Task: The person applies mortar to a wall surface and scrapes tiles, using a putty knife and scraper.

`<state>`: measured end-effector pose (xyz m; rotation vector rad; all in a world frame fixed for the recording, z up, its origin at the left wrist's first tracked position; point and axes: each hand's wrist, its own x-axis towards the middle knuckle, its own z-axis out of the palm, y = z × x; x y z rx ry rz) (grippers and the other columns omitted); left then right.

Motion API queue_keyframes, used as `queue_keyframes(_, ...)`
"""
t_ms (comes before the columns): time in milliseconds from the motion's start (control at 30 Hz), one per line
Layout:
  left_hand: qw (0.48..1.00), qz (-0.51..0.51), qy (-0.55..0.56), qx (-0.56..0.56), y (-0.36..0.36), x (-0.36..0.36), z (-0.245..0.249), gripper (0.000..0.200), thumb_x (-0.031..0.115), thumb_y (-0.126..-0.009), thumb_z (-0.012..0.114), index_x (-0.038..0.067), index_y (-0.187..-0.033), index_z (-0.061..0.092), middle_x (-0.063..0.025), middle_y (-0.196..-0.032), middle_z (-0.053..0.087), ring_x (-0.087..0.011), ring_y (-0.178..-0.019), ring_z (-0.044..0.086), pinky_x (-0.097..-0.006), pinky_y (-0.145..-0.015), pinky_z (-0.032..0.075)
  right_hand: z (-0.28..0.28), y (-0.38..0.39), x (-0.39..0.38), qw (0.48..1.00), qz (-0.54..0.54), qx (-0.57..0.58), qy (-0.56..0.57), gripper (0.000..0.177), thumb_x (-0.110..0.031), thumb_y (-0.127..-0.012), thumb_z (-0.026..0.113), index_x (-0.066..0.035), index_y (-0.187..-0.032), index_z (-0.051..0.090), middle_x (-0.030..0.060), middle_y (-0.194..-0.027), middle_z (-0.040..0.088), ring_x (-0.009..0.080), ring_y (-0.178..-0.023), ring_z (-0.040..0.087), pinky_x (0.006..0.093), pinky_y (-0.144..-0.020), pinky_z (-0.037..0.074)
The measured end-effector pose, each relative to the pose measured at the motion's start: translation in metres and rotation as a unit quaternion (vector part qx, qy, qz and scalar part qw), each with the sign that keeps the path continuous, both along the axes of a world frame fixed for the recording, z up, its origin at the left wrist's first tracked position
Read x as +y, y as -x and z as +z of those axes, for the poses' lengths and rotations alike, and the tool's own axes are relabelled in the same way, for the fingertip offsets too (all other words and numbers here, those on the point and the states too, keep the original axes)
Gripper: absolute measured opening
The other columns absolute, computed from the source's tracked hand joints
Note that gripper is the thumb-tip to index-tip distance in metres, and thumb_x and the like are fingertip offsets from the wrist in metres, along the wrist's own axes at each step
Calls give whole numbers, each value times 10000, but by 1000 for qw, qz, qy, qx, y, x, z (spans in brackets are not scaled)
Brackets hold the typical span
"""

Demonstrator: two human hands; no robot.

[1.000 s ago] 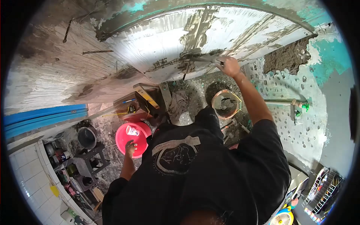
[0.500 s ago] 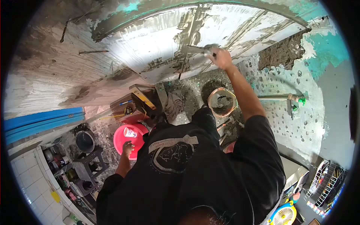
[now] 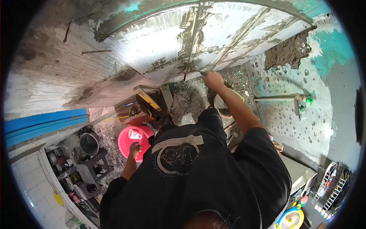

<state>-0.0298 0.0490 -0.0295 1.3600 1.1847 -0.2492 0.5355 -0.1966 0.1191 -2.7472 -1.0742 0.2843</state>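
Observation:
My right hand (image 3: 214, 81) is closed around the handle of a small trowel (image 3: 199, 71), whose blade points left at the lower part of the tiled wall (image 3: 164, 42). Grey mortar smears streak the white tiles and their joints. Just below that hand, my forearm partly covers a round bucket (image 3: 220, 105). My left hand (image 3: 135, 149) hangs above the edge of a pink basin (image 3: 124, 139), fingers loosely apart and nothing in them. In the basin lies a white cup (image 3: 135, 134) with printing on it.
A box (image 3: 127, 111) beside my feet bears a tape measure (image 3: 133, 112) and a yellow spirit level (image 3: 148, 99). At left stand a black bucket (image 3: 89, 143) and a dark plastic stool (image 3: 93, 168). A green tap (image 3: 305, 100) sticks out from the right wall.
My right hand has moved down and left with the trowel, from higher on the tiles to near their lower edge. My left hand stays by the basin.

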Motion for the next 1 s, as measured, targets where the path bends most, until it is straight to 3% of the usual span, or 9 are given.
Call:
queue_keyframes(167, 991, -102, -81, -31, -4, 18, 12, 361, 112, -770, 422, 59, -1127, 448, -76, -733, 588, -143, -470, 508, -215, -316, 283, 90, -14, 45, 996, 33, -19, 81, 195, -141, -744, 451, -2, -773, 585, 206, -764, 585, 321, -671, 593, 398, -621, 484)
queue_keyframes(300, 996, 78, 32, 22, -38, 28, 47, 362, 108, -771, 423, 72, -1131, 452, -84, -768, 601, -140, -482, 522, -217, -325, 295, 177, -28, 31, 996, 18, -64, 62, 210, -200, -793, 459, -47, -864, 585, 141, -741, 595, 298, -674, 585, 379, -620, 476)
queue_keyframes(400, 997, 63, -4, 51, -43, 29, 49, 364, 111, -771, 428, 79, -1133, 452, -89, -784, 604, -136, -482, 522, -217, -330, 300, 202, -28, -5, 996, 39, -75, -21, 220, -252, -792, 477, -107, -915, 589, 116, -780, 606, 261, -722, 592, 377, -649, 470)
queue_keyframes(567, 983, -95, -96, -124, -2, 26, 15, 363, 102, -768, 422, 78, -1130, 446, -79, -774, 595, -124, -469, 508, -205, -330, 288, 125, -58, -29, 993, 82, 15, 82, 261, -337, -812, 474, -157, -971, 576, 101, -798, 602, 248, -749, 584, 378, -673, 462)
queue_keyframes(633, 1000, 4, 1, 14, -15, 15, 43, 359, 104, -768, 423, 77, -1125, 447, -72, -761, 593, -120, -465, 503, -205, -330, 285, 85, -64, -10, 988, 102, 7, 115, 266, -341, -810, 475, -163, -985, 569, 102, -805, 601, 252, -754, 582, 379, -672, 462)
queue_keyframes(700, 997, -40, -33, 60, -10, 17, 28, 355, 109, -767, 419, 75, -1120, 449, -71, -756, 593, -117, -462, 497, -207, -331, 286, 76, -80, -2, 989, 87, 3, 116, 275, -347, -812, 470, -165, -995, 563, 109, -818, 600, 268, -758, 580, 385, -671, 462)
queue_keyframes(833, 998, 55, -4, -41, -12, 16, 26, 364, 111, -765, 402, 71, -1124, 447, -72, -748, 593, -117, -455, 485, -211, -333, 289, 70, -103, -33, 999, 37, -32, 21, 298, -350, -821, 442, -156, -1019, 549, 144, -852, 595, 322, -765, 570, 410, -666, 461)
queue_keyframes(933, 996, 34, -56, -65, -20, 8, 30, 382, 106, -754, 404, 68, -1132, 442, -71, -746, 591, -118, -465, 487, -212, -339, 295, 68, -103, -81, 998, -16, -65, -12, 271, -311, -821, 439, -139, -984, 570, 160, -848, 577, 331, -766, 565, 416, -672, 454)
queue_keyframes(1000, 994, 108, 20, -28, -31, 2, 41, 387, 81, -744, 432, 60, -1130, 447, -80, -747, 589, -124, -492, 498, -214, -353, 309, 65, -82, -96, 995, -88, -36, -3, 266, -293, -816, 441, -116, -954, 583, 177, -837, 568, 333, -770, 564, 419, -677, 450)
